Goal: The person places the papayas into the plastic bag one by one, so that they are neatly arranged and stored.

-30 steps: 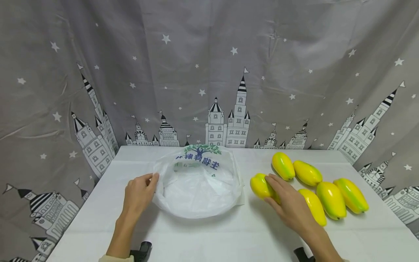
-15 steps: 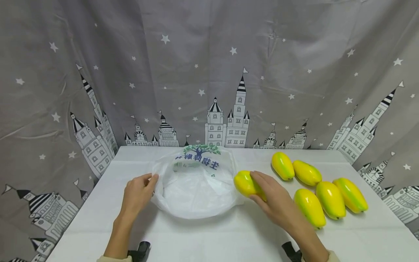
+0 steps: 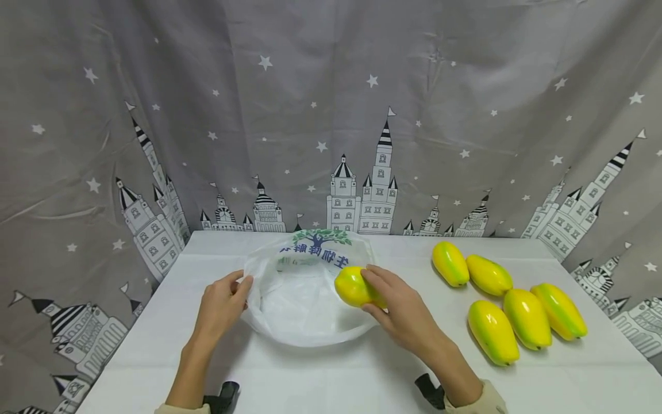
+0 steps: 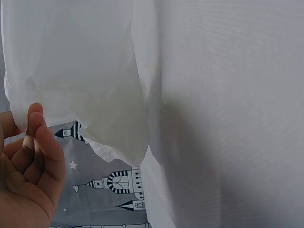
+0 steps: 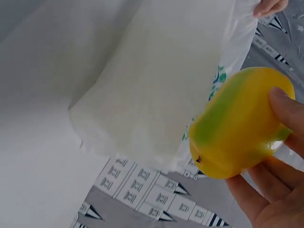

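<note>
A white plastic bag point(image 3: 300, 305) with a printed tree and blue characters stands with its mouth open at the table's middle. My left hand point(image 3: 219, 305) pinches its left rim between thumb and fingers; the left wrist view shows the bag's edge point(image 4: 23, 104) in that pinch. My right hand point(image 3: 400, 305) grips a yellow-green mango point(image 3: 357, 286) from its right side. In the head view this mango appears over the right part of the bag's mouth. The right wrist view shows the mango point(image 5: 242, 123) held between thumb and fingers, beside the bag point(image 5: 156, 85).
Several more mangoes point(image 3: 493, 332) lie grouped on the right of the white table point(image 3: 331, 379). A grey curtain point(image 3: 289, 115) printed with castles and stars hangs behind the table's back edge.
My right hand has carried the mango leftward, from beside the other mangoes to over the bag's right side. The left hand stays at the bag's left rim.
</note>
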A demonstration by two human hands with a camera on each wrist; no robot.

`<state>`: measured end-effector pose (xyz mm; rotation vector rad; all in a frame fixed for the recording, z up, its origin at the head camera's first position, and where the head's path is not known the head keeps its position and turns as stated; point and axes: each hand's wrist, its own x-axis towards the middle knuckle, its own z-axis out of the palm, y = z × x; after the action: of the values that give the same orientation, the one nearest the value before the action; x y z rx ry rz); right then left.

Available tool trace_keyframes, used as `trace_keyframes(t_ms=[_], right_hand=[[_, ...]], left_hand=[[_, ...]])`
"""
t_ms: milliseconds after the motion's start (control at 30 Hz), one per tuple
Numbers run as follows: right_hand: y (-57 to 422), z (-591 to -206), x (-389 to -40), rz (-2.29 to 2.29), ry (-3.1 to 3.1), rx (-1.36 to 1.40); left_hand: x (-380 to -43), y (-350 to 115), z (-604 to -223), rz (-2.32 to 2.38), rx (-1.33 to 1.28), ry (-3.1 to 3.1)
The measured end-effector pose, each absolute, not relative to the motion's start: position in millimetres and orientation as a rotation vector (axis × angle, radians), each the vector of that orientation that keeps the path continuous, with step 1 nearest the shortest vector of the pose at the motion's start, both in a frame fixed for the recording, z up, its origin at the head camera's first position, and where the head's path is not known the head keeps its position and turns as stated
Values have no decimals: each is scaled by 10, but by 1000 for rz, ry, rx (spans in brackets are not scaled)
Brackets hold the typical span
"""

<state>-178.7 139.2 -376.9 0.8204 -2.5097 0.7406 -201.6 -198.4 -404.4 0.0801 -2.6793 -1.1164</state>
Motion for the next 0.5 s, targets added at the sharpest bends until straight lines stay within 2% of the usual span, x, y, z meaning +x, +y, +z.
trace_keyframes(t_ms=[500], right_hand=[[923, -3739, -1987, 770, -2500, 946]], left_hand=[[-2032, -2008, -4055, -1126, 64, -2694]])
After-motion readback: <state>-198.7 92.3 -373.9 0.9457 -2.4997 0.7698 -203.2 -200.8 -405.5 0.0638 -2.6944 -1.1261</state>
